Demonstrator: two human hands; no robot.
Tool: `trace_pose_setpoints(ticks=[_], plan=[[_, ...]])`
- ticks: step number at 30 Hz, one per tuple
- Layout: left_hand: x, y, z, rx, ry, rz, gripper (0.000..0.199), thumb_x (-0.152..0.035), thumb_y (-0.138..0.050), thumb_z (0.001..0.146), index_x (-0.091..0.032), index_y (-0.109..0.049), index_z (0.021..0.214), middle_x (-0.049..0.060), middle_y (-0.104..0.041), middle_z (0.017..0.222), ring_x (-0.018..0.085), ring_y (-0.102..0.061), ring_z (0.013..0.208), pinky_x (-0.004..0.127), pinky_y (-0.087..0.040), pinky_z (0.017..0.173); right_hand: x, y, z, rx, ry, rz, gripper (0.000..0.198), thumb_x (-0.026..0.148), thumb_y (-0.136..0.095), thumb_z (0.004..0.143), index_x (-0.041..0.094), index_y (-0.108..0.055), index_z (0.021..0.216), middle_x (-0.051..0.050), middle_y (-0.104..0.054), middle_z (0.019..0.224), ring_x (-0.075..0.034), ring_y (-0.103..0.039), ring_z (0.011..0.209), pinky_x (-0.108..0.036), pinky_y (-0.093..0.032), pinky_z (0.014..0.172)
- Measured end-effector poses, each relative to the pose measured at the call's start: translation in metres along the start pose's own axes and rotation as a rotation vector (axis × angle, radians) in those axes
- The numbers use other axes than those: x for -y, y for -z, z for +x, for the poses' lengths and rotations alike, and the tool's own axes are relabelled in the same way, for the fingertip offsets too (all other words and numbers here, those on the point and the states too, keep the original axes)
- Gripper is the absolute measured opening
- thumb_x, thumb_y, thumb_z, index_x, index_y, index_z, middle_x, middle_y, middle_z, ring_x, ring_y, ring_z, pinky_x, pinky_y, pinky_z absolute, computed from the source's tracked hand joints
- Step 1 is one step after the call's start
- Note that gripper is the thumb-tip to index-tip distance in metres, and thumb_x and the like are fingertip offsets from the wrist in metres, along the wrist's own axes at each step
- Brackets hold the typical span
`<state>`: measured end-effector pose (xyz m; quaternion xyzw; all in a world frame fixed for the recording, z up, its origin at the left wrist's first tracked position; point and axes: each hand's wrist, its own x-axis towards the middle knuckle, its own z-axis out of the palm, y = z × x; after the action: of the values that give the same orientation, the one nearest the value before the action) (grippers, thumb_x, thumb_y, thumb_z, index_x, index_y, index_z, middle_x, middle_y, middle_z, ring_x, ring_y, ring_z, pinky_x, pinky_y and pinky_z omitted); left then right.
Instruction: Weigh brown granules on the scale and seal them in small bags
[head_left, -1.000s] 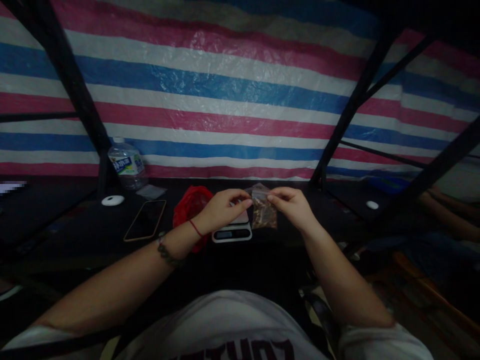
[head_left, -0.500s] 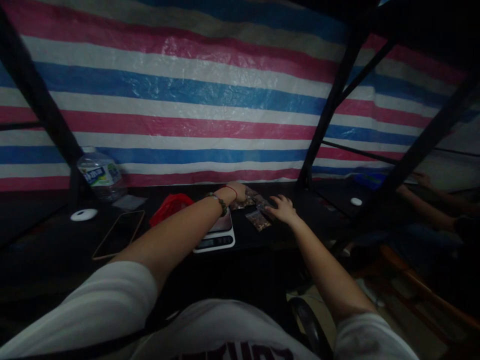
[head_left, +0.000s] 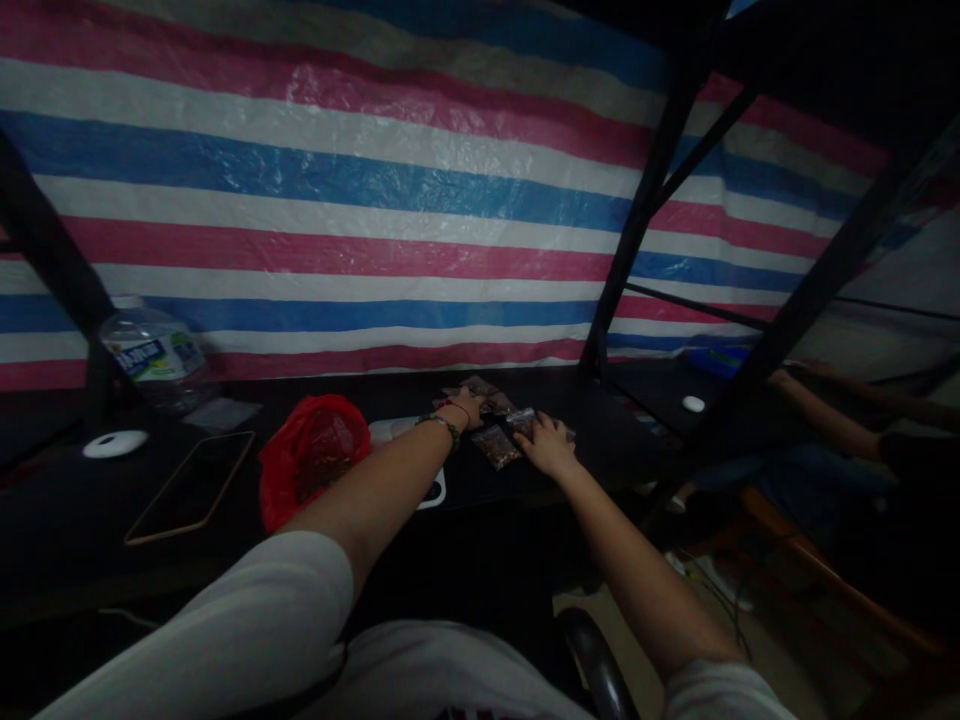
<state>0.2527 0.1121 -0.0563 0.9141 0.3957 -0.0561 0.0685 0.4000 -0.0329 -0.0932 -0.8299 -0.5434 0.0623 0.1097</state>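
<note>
Small clear bags of brown bits lie on the dark tabletop in front of me. My left hand (head_left: 466, 406) reaches across the scale onto the rear bags (head_left: 491, 393), fingers stretched out and partly blurred. My right hand (head_left: 549, 443) rests with fingers apart on another clear bag (head_left: 521, 420). Between the two hands lies a filled bag (head_left: 496, 448), flat on the table. A white scale (head_left: 432, 494) is mostly hidden under my left forearm. Left of that arm stands an open red plastic bag (head_left: 281, 470) with brown bits inside.
A phone (head_left: 191, 488), a white oval object (head_left: 115, 444), a clear plastic piece (head_left: 223, 413) and a large plastic bottle (head_left: 154, 350) are on the left. Black frame posts (head_left: 637, 230) stand before a striped sheet. At right, another person's arm (head_left: 825, 410) is near a blue object (head_left: 718, 361).
My left hand has drawn back slightly from the rear bags, its fingers now extended. My right hand has come down onto a bag. The view has shifted, showing more of the red bag.
</note>
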Motion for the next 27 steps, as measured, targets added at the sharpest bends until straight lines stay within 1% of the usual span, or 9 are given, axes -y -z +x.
trace_pose_setpoints(ticks=[3, 6, 10, 14, 16, 20, 23, 25, 27], plan=[[-0.001, -0.003, 0.0, 0.018, 0.035, 0.013, 0.064, -0.043, -0.057, 0.078, -0.025, -0.041, 0.137, 0.018, -0.031, 0.145, 0.033, -0.053, 0.114, 0.047, -0.04, 0.096, 0.0, 0.0, 0.002, 0.015, 0.009, 0.002, 0.065, 0.062, -0.029, 0.088, 0.02, -0.046, 0.135, -0.011, -0.023, 0.152, -0.038, -0.016, 0.136, -0.061, -0.027, 0.1], [-0.002, -0.003, -0.008, 0.034, 0.024, 0.011, 0.054, -0.048, -0.045, 0.085, -0.023, -0.047, 0.134, 0.017, -0.04, 0.138, 0.031, -0.055, 0.112, 0.046, -0.04, 0.096, 0.0, 0.004, 0.007, 0.004, -0.022, -0.01, 0.064, 0.062, -0.027, 0.089, 0.021, -0.048, 0.133, -0.011, -0.025, 0.152, -0.04, -0.013, 0.137, -0.067, -0.021, 0.1], [-0.005, -0.002, -0.023, 0.046, -0.013, 0.01, 0.057, -0.055, -0.031, 0.089, -0.023, -0.049, 0.133, 0.017, -0.044, 0.136, 0.031, -0.053, 0.114, 0.047, -0.04, 0.097, 0.001, 0.006, 0.013, -0.018, -0.007, 0.003, 0.059, 0.059, -0.03, 0.089, 0.028, -0.04, 0.138, -0.008, -0.025, 0.152, -0.039, -0.016, 0.137, -0.067, -0.023, 0.098], [-0.012, 0.0, -0.037, 0.069, -0.049, 0.014, 0.06, -0.059, -0.033, 0.086, -0.024, -0.051, 0.131, 0.015, -0.045, 0.138, 0.033, -0.051, 0.118, 0.047, -0.039, 0.098, -0.001, 0.003, 0.017, -0.012, 0.027, -0.054, 0.051, 0.054, -0.032, 0.091, 0.031, -0.042, 0.135, -0.009, -0.036, 0.145, -0.036, -0.026, 0.132, -0.065, -0.026, 0.098], [-0.019, 0.003, -0.044, 0.081, -0.066, 0.01, 0.062, -0.06, -0.034, 0.085, -0.024, -0.052, 0.131, 0.015, -0.044, 0.14, 0.033, -0.051, 0.118, 0.045, -0.039, 0.098, -0.002, 0.003, 0.019, -0.004, 0.024, -0.071, 0.051, 0.055, -0.031, 0.091, 0.031, -0.046, 0.133, -0.009, -0.038, 0.143, -0.037, -0.025, 0.132, -0.066, -0.025, 0.097], [-0.035, 0.004, -0.059, 0.099, -0.092, -0.005, 0.082, -0.076, -0.042, 0.073, -0.021, -0.05, 0.134, 0.015, -0.038, 0.146, 0.036, -0.047, 0.123, 0.044, -0.037, 0.101, 0.002, 0.01, 0.032, -0.057, -0.004, -0.078, 0.058, 0.06, -0.027, 0.09, 0.03, -0.04, 0.138, -0.008, -0.029, 0.149, -0.041, -0.013, 0.137, -0.07, -0.016, 0.1], [-0.044, -0.002, -0.067, 0.051, -0.069, -0.022, 0.105, -0.085, -0.051, 0.056, -0.021, -0.042, 0.139, 0.017, -0.03, 0.15, 0.041, -0.037, 0.129, 0.048, -0.034, 0.103, 0.013, 0.012, 0.047, -0.073, 0.081, -0.085, 0.058, 0.057, -0.032, 0.09, 0.035, -0.028, 0.144, -0.005, -0.021, 0.154, -0.04, -0.012, 0.138, -0.067, -0.016, 0.102], [-0.047, -0.005, -0.069, 0.003, -0.086, -0.03, 0.106, -0.084, -0.054, 0.054, -0.023, -0.039, 0.14, 0.016, -0.032, 0.149, 0.04, -0.034, 0.131, 0.049, -0.033, 0.104, 0.023, 0.011, 0.058, -0.031, 0.127, -0.104, 0.059, 0.053, -0.04, 0.088, 0.038, -0.026, 0.144, -0.005, -0.022, 0.154, -0.04, -0.016, 0.137, -0.067, -0.016, 0.102], [-0.047, -0.007, -0.068, -0.008, -0.13, -0.023, 0.097, -0.079, -0.057, 0.059, -0.024, -0.042, 0.138, 0.015, -0.04, 0.145, 0.037, -0.038, 0.129, 0.047, -0.035, 0.102, 0.03, 0.009, 0.067, 0.025, 0.141, -0.136, 0.058, 0.046, -0.047, 0.086, 0.037, -0.032, 0.141, -0.008, -0.034, 0.148, -0.039, -0.022, 0.135, -0.066, -0.017, 0.101]])
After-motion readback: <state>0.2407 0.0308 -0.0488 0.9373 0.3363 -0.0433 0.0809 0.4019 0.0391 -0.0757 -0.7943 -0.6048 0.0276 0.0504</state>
